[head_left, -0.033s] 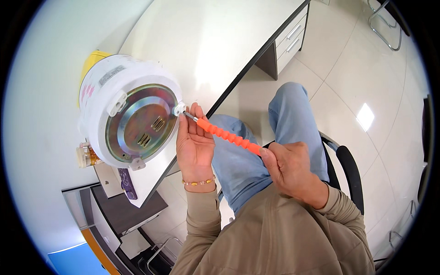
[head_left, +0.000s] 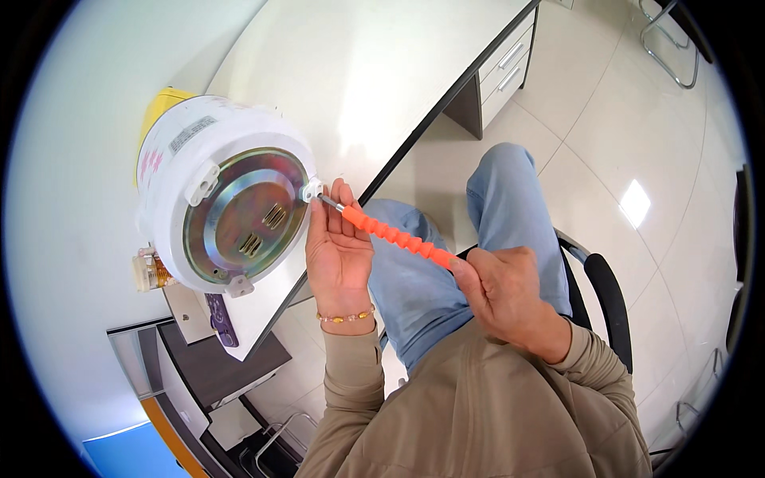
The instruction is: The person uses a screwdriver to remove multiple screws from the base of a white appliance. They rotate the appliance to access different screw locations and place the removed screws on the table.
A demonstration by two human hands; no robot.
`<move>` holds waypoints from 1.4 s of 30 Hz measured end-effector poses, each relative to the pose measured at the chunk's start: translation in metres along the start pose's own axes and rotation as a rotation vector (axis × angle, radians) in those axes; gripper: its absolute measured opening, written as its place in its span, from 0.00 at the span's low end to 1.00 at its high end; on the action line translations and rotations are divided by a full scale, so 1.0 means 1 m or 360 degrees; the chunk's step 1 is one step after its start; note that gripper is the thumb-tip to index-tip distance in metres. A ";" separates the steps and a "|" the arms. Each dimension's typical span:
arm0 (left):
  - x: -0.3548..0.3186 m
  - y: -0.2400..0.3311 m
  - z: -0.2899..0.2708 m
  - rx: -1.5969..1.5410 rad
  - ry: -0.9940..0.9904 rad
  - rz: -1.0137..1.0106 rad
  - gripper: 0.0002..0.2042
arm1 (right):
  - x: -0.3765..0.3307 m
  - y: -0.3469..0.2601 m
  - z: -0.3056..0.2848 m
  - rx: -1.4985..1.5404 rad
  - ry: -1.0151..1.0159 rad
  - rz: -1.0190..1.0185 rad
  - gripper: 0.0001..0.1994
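Note:
A white round cooker [head_left: 179,143] lies on its side on the white desk [head_left: 358,80], its metal base plate [head_left: 247,227] facing me. An orange ribbed screwdriver [head_left: 398,237] points its metal tip at a white foot [head_left: 311,190] on the base rim. My left hand [head_left: 339,255] is raised beside the cooker, its fingertips pinching the shaft just behind the tip. My right hand [head_left: 502,295] grips the rear end of the orange handle above my lap.
A yellow object [head_left: 159,103] shows behind the cooker and a small amber part [head_left: 147,271] sits at its lower left. Grey drawers [head_left: 502,68] stand under the desk. I sit on a black chair [head_left: 606,303] over a tiled floor [head_left: 637,159].

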State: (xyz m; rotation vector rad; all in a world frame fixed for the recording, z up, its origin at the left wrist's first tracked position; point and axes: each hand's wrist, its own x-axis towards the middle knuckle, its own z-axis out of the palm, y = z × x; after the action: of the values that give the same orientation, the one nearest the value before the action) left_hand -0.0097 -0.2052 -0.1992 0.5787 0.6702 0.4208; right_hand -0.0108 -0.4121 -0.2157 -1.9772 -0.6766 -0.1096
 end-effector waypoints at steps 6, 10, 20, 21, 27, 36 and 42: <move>0.000 0.002 0.001 -0.0056 0.0012 -0.0022 0.12 | 0.002 -0.008 -0.001 -0.0190 0.0043 -0.0257 0.19; 0.000 0.003 0.000 -0.0087 0.0007 -0.0036 0.13 | -0.004 -0.007 0.007 -0.0201 0.0065 -0.0364 0.19; 0.001 0.001 -0.002 -0.0080 -0.0008 -0.0001 0.13 | -0.008 -0.016 0.010 0.1153 -0.0050 0.0702 0.25; 0.000 0.001 -0.001 -0.0068 0.0008 0.0005 0.13 | -0.009 -0.015 0.010 0.1147 -0.0056 0.0737 0.26; -0.003 0.001 0.001 -0.0073 0.0041 -0.0017 0.13 | -0.014 0.000 0.014 0.1255 -0.0156 0.1033 0.27; -0.003 0.000 0.001 -0.0137 0.0014 -0.0098 0.12 | -0.005 -0.026 0.014 0.1780 0.0051 0.1216 0.23; -0.005 -0.004 0.006 -0.0302 -0.0061 -0.0071 0.12 | -0.016 -0.021 0.025 0.1731 0.0080 0.1097 0.22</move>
State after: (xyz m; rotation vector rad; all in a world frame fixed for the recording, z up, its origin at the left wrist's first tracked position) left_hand -0.0084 -0.2127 -0.1961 0.3902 0.5980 0.4255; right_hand -0.0400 -0.3907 -0.2171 -1.0347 0.0587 0.5238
